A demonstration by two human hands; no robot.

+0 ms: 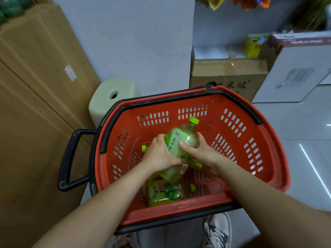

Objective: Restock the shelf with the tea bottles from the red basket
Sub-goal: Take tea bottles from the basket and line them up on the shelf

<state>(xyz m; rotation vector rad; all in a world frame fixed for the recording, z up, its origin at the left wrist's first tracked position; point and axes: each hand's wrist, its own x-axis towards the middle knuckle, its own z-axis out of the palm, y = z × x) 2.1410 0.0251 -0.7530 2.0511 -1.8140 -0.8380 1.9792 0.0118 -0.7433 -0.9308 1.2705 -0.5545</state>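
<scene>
Both hands, left hand point(160, 154) and right hand point(200, 152), are closing around a green-capped plastic tea bottle point(179, 142) mid-basket inside the red plastic basket point(232, 104), lifting it toward a shelf outside view.

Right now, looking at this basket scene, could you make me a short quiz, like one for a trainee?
1. True or false: both hands grip the same tea bottle.
2. Multiple choice: the cap of the held bottle is A) red, B) green, C) white.
3. Short answer: where does the bottle nearest the person lie?

Key
1. True: the left hand and the right hand both clasp it above the red basket.
2. B.
3. On its side on the basket floor, by the near wall, cap towards the right.
</scene>
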